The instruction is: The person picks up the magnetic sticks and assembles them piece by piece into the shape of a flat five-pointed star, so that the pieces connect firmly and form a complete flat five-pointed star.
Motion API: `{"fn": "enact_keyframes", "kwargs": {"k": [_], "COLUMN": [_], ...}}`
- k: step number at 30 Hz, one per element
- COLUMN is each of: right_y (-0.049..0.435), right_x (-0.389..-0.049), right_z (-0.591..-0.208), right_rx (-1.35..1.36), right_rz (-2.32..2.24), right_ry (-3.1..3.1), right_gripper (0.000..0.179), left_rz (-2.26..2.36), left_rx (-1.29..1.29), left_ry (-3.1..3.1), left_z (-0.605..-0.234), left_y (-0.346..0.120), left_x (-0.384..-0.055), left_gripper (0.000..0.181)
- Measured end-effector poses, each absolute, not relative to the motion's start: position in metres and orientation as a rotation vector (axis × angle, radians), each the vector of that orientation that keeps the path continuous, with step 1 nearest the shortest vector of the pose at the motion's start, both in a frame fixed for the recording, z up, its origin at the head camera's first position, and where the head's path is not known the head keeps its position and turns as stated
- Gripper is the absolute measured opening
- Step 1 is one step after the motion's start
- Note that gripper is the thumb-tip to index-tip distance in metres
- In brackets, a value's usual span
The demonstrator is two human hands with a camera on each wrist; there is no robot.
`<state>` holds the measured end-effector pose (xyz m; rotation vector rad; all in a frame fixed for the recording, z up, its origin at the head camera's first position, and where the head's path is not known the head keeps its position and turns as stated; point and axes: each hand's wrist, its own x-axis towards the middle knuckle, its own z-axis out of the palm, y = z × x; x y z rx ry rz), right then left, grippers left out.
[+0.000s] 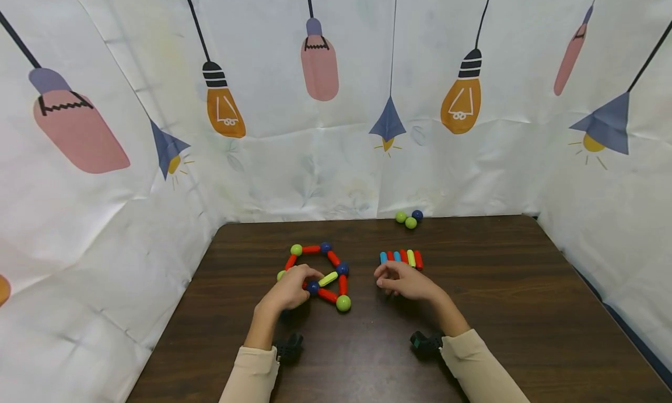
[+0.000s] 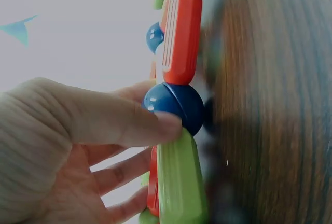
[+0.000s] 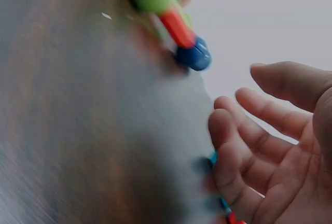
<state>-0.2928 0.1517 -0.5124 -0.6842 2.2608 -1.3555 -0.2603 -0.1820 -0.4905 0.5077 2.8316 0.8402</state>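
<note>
My left hand (image 1: 289, 287) is over the near left part of a ring of red rods (image 1: 328, 295) joined by blue and green balls. Its thumb presses a blue ball (image 2: 189, 110) where a light green rod (image 2: 181, 182) meets it, with the fingers behind. In the head view this green rod slants from the gripped ball to another blue ball (image 1: 342, 269) on the ring's right side. My right hand (image 1: 404, 281) holds nothing. Its fingers are loosely bent, just in front of a row of short rods (image 1: 418, 260) in red, blue and light green, partly covering them.
Two green balls (image 1: 410, 223) and a blue ball (image 1: 417, 215) lie together at the far edge of the dark wooden table (image 1: 357, 362). A white cloth (image 1: 346, 158) printed with lamps hangs behind and at the sides. Each wrist carries a small black device (image 1: 290, 346).
</note>
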Motion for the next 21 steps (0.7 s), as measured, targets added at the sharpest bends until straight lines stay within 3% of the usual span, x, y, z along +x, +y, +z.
{"fn": "enact_keyframes", "kwargs": {"k": [5, 11, 17, 21], "right_y": [0.174, 0.205, 0.227, 0.234], "right_x": [-0.298, -0.309, -0.314, -0.315], "right_z": [-0.502, -0.508, -0.513, -0.519], "right_rx": [-0.59, -0.263, -0.104, -0.103], "right_rz": [-1.511, -1.687, -1.726, -1.671], "right_ry": [2.355, 2.478, 2.527, 2.523], "right_gripper": [0.03, 0.034, 0.039, 0.042], "left_rz": [0.885, 0.919, 0.782, 0.779], "left_rx": [0.46, 0.45, 0.469, 0.482], "left_ry": [2.824, 2.897, 2.895, 2.871], "left_z": [-0.49, -0.494, -0.502, -0.502], "left_y": [-0.184, -0.17, -0.153, -0.149], "left_x": [-0.261, -0.263, -0.261, -0.259], "left_gripper": [0.058, 0.025, 0.057, 0.064]}}
